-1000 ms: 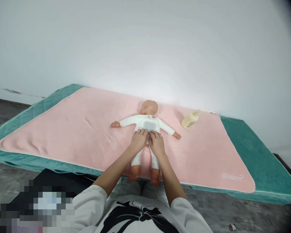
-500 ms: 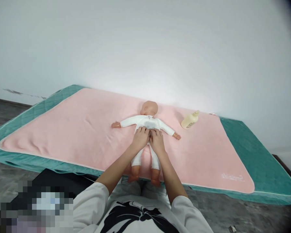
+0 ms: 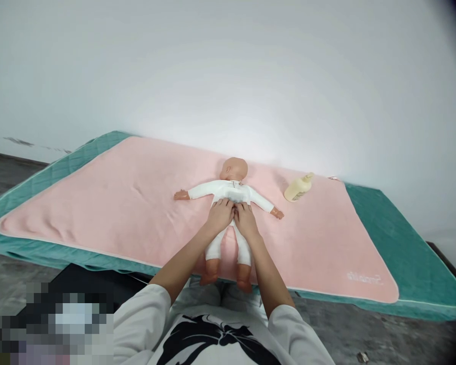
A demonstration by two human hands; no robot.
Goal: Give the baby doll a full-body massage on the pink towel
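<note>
A baby doll [image 3: 234,188] in a white bodysuit lies on a pink mat [image 3: 148,203], its arms spread and its bare head pointing toward the wall. No face shows, so it seems to lie on its front. My left hand [image 3: 220,215] rests flat on the left side of the doll's lower torso, fingers stretched out. Beside it my right hand [image 3: 245,219] lies flat on the right side. The two hands touch or nearly touch at the thumbs and hide the doll's waist. Its legs and bare feet lie between my forearms.
A pale yellow pump bottle [image 3: 297,188] leans or lies on the mat to the right of the doll. Under the mat is a green padded bed [image 3: 395,238], which sits against a white wall [image 3: 228,76]. A black object [image 3: 87,284] stands below at the left, partly blurred out.
</note>
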